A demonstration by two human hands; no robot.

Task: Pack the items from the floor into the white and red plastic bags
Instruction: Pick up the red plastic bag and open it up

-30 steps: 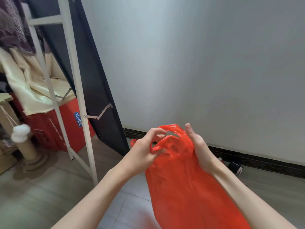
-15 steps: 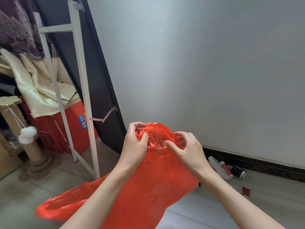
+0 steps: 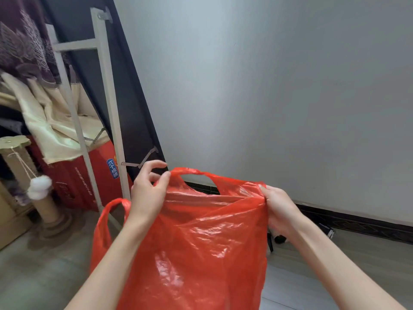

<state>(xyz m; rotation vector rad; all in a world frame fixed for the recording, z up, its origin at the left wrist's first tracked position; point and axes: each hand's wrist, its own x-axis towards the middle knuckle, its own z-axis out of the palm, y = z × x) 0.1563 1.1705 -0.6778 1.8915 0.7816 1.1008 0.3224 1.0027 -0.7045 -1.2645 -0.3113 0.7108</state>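
At the far left stood a cat scratching post (image 3: 21, 171) with a white pom-pom (image 3: 39, 187) dangling from it on a string. Beside it, cream fabric (image 3: 51, 128) draped over a red cardboard box (image 3: 89, 175), and a white metal frame (image 3: 109, 101) leaned against a dark panel (image 3: 131, 104).

In the middle, a red plastic bag (image 3: 201, 242) was held up in the air above the floor (image 3: 33, 276), filling the lower centre of the view. It was thin, glossy and crinkled, with bright highlights across its folds. One handle loop (image 3: 107, 220) hung loose at the left, near the left forearm. The left hand (image 3: 148, 193) pinched the bag's top edge beside the other handle, thumb and fingers (image 3: 164, 177) pressed together on the plastic, the forefinger lifted and curled above. That handle (image 3: 194, 172) arched between the two hands.

The right hand (image 3: 280, 209) gripped the bag's opposite top corner, its fingers closed on bunched plastic. Behind it, small dark items (image 3: 326, 231) lay on the floor near the black skirting board (image 3: 357, 222), too blurred to identify, below a plain grey wall (image 3: 268, 86)
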